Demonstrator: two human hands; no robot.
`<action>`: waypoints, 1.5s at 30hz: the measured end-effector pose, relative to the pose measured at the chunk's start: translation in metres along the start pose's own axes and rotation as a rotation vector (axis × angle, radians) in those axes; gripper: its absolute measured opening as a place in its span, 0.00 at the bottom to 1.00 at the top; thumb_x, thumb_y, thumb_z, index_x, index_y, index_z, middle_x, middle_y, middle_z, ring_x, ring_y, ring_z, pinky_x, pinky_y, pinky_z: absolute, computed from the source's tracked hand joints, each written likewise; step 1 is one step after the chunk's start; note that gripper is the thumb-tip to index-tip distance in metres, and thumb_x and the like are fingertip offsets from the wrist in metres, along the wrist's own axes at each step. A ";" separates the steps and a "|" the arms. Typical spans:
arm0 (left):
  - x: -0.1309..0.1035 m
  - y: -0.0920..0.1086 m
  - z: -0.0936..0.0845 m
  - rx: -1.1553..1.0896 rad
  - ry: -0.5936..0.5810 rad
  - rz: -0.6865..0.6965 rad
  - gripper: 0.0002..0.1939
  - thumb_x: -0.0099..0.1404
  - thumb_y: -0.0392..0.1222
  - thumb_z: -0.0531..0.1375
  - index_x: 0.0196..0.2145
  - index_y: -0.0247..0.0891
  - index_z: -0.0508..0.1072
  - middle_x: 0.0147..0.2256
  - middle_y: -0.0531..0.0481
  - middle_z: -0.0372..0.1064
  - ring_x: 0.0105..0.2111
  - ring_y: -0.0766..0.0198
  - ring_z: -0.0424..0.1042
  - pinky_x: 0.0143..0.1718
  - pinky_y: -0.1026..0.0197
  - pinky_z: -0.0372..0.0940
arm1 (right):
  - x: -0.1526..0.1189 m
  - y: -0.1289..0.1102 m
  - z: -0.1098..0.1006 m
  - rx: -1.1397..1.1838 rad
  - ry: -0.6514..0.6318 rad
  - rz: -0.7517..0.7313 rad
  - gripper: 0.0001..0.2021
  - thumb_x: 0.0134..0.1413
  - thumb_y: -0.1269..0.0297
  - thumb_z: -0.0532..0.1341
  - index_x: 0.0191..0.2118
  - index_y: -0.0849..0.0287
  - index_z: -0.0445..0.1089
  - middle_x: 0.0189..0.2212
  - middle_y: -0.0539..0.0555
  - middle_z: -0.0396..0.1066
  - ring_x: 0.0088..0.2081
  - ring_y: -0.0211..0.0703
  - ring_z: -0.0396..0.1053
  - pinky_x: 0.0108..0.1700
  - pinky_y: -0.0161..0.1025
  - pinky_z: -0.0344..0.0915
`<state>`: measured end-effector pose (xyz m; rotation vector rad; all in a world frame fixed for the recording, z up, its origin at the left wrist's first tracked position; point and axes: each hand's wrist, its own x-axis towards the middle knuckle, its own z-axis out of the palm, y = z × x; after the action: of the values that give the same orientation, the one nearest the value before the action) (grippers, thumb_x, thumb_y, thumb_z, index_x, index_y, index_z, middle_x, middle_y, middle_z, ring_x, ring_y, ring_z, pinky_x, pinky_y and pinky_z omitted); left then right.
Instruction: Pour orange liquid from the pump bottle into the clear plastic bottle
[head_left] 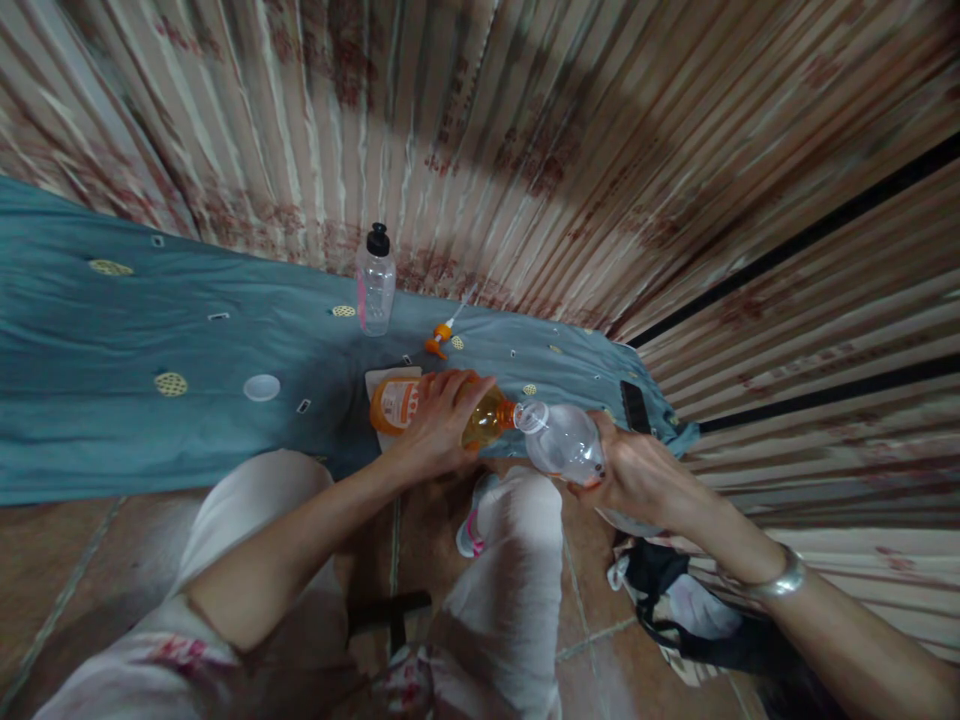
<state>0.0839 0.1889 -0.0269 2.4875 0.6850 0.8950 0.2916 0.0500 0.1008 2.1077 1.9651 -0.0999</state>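
My left hand [442, 420] is wrapped round an orange bottle [391, 403] with a printed label, tipped on its side with its neck pointing right. Its orange mouth meets the mouth of a clear plastic bottle [561, 440], which lies tilted in the grip of my right hand [630, 470]. Behind them, an orange pump top [438, 340] with a thin clear tube rests on the blue-green cloth [202, 430]. A clear bottle with a black cap [376, 285] stands on the cloth farther back. Whether liquid passes between the two mouths cannot be made out.
A white round lid [262, 388] lies on the cloth at the left. A dark phone-like object [634, 405] is near the right end. Pleated curtains [480, 130] hang behind. A black bag [675, 600] sits on the tiled floor at the lower right.
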 end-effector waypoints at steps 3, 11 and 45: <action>0.000 0.000 0.000 -0.017 0.002 -0.003 0.42 0.51 0.39 0.65 0.62 0.40 0.55 0.57 0.38 0.58 0.57 0.43 0.58 0.59 0.39 0.51 | 0.000 0.000 0.001 -0.005 0.006 0.008 0.29 0.48 0.56 0.58 0.54 0.69 0.59 0.31 0.61 0.76 0.29 0.53 0.75 0.27 0.38 0.57; 0.001 0.001 -0.002 -0.008 -0.005 0.001 0.42 0.51 0.38 0.65 0.62 0.38 0.55 0.57 0.36 0.58 0.57 0.43 0.58 0.58 0.38 0.52 | 0.001 -0.002 -0.002 -0.025 -0.019 0.019 0.29 0.48 0.55 0.58 0.53 0.70 0.59 0.31 0.61 0.76 0.31 0.54 0.76 0.27 0.38 0.57; -0.001 0.000 0.000 -0.016 0.025 0.020 0.43 0.50 0.37 0.65 0.62 0.38 0.55 0.56 0.36 0.58 0.56 0.43 0.58 0.58 0.39 0.52 | 0.001 0.000 0.000 -0.079 0.000 0.005 0.29 0.48 0.55 0.59 0.52 0.71 0.60 0.28 0.60 0.75 0.29 0.54 0.76 0.26 0.38 0.57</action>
<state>0.0832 0.1888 -0.0272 2.4774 0.6602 0.9361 0.2916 0.0513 0.1007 2.0627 1.9309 -0.0204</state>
